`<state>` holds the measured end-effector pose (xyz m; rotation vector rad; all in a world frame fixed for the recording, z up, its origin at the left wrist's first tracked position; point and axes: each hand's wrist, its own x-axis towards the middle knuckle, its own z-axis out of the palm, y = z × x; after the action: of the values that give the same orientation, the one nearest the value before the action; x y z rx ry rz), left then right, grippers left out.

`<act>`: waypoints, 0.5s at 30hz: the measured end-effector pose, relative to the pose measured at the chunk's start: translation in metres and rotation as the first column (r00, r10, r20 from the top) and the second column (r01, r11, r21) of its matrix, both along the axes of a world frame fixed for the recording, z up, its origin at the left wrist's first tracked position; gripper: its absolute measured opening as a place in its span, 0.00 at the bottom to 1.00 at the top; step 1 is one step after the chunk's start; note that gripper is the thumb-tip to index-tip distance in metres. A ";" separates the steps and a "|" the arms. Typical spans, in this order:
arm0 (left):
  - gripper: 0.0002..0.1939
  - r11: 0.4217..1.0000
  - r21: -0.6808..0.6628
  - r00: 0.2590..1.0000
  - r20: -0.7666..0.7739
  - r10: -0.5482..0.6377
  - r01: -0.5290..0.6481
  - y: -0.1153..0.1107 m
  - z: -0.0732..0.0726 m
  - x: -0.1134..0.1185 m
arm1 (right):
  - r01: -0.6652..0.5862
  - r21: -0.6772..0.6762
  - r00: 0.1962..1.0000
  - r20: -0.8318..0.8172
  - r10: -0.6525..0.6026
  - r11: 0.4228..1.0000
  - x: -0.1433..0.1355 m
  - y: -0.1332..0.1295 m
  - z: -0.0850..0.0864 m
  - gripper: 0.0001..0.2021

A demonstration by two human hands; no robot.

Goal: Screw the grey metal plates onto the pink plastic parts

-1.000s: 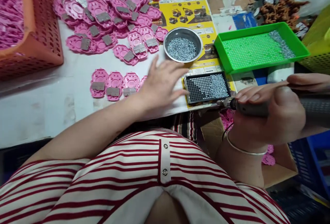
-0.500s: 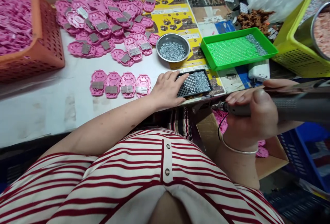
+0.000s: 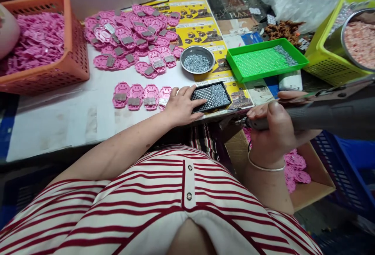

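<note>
My left hand (image 3: 183, 105) grips the left end of a small black perforated tray (image 3: 200, 95), its index finger reaching inside. Small silvery screws (image 3: 219, 95) are heaped in that tray's right half. My right hand (image 3: 275, 133) is wrapped round a dark electric screwdriver (image 3: 319, 116), its bit pointing left, just off the table's front edge. To the left of my left hand, several pink plastic parts (image 3: 135, 95) with grey metal plates stand in a row, the last partly hidden by my fingers. A metal bowl (image 3: 184, 65) of similar screws sits behind the tray.
Many more pink parts (image 3: 125, 38) are piled behind the row. An orange basket (image 3: 79, 47) stands left. On the right are a green tray (image 3: 246, 76), a yellow basket (image 3: 320, 57) and a plastic bag (image 3: 288, 0). Below, a cardboard box (image 3: 316, 194) holds pink parts.
My left hand and the black tray have shifted left, toward the row of pink parts. The right hand still holds the screwdriver. The view has tilted and turned a little left.
</note>
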<state>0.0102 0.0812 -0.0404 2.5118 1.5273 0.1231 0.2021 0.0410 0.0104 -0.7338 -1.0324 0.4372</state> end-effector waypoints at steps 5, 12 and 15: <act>0.27 1.000 0.010 0.997 -0.074 -0.022 0.023 0.000 0.002 0.000 | 0.020 0.024 0.999 0.042 -0.021 1.000 0.003 0.003 0.000 0.08; 0.31 0.982 0.100 0.987 -0.002 -0.163 0.162 -0.003 0.011 0.011 | -0.011 0.037 1.000 0.017 0.010 0.999 0.011 0.006 -0.004 0.11; 0.28 0.984 -0.004 0.984 0.043 -0.175 0.176 0.010 0.018 0.025 | 0.000 0.023 1.000 -0.022 0.001 1.000 0.015 0.005 -0.009 0.10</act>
<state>0.0348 0.0911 -0.0225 2.6057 1.2808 0.1422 0.2174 0.0464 0.0015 -0.7065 -1.0154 0.4322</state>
